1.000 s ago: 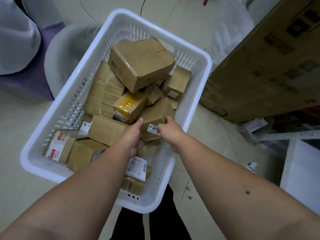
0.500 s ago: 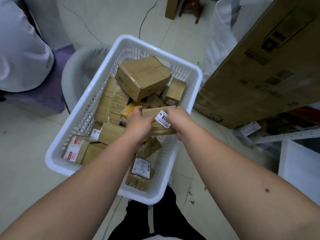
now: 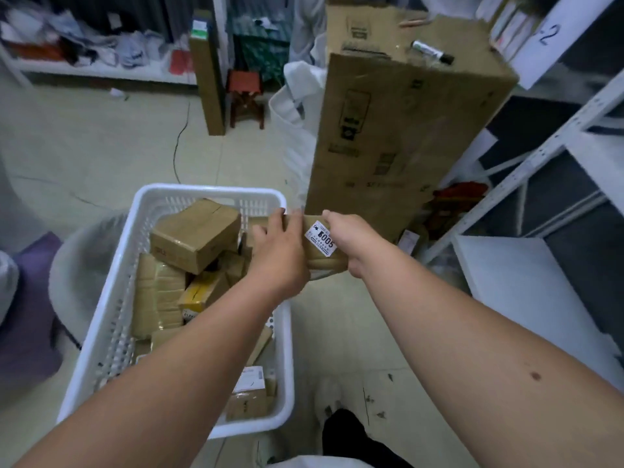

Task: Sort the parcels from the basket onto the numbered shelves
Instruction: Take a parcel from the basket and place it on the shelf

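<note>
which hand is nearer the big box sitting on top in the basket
Left. The left hand is just right of the big box; the right hand grips the parcel's far end.

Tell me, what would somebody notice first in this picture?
Two bare arms reach out, and the left hand and right hand grip a small brown parcel with a white label reading 5005. Below left sits a white basket full of more parcels. Behind stands a tall cardboard box.
</note>
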